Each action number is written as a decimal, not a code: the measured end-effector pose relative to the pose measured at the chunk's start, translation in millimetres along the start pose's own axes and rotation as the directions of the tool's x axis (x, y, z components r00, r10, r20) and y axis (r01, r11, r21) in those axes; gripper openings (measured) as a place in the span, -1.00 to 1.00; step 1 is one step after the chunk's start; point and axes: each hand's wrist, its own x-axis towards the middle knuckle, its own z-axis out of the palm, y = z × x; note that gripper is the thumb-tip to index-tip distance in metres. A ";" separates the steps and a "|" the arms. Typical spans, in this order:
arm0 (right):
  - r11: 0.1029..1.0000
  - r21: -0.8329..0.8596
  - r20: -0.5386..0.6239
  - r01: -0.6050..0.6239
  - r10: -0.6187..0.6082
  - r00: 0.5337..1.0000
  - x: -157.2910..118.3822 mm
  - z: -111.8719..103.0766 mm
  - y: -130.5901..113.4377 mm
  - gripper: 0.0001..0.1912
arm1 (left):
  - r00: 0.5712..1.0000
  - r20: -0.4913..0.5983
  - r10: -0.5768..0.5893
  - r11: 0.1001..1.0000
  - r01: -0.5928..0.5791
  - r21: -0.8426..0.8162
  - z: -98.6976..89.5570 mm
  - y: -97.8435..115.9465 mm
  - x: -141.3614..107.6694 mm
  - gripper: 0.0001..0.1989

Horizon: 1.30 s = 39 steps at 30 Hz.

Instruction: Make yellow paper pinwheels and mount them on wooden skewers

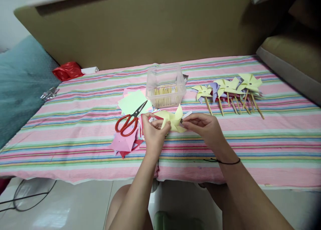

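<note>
"Between those two hands, is that a yellow paper pinwheel (173,119)?"

"Yes. The left hand's (154,136) grip is narrow, pinching it; the blades spread rightward from there, longest side to side."

"And the right hand (209,127)?"

"Nearer the right-hand blades, forearm slanting in, fingertips closed on some small dark item (181,121), too tiny to name. Scissors (135,115) lie left of the left grip."

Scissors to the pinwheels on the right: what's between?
Head view: clear box of sticks behind; in front, left hand holding a yellow paper pinwheel, right hand at its edge, loose paper by the left.
</note>
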 end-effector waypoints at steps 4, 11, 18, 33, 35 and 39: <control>0.993 -0.087 0.042 0.079 -0.076 0.996 -2.1 13.4 2.1 -0.94 | 1.000 0.016 0.000 1.000 0.000 0.003 2.7 -1.2 -1.4 -0.52; 0.981 -0.162 -0.063 0.112 -0.123 0.990 -1.9 17.2 6.0 -0.95 | 0.998 0.059 -0.019 0.994 0.025 -0.104 4.7 0.3 -3.8 -0.51; 0.975 -0.184 -0.140 0.128 -0.155 0.978 -2.6 19.6 6.2 -0.98 | 0.997 0.070 -0.032 0.989 0.041 -0.141 7.5 4.9 -6.0 -0.48; 0.948 -0.254 -0.079 0.190 -0.216 0.973 -2.4 18.6 6.3 -0.96 | 0.997 0.065 -0.038 0.988 0.047 -0.147 6.3 5.5 -7.1 -0.48; 0.946 -0.261 -0.081 0.190 -0.218 0.973 -2.4 18.5 6.5 -0.96 | 0.997 0.063 -0.036 0.988 0.045 -0.147 6.6 5.6 -7.1 -0.48; 0.946 -0.263 -0.075 0.190 -0.216 0.973 -2.5 18.5 6.8 -0.96 | 0.998 0.066 -0.023 0.990 0.032 -0.140 6.7 4.8 -6.6 -0.48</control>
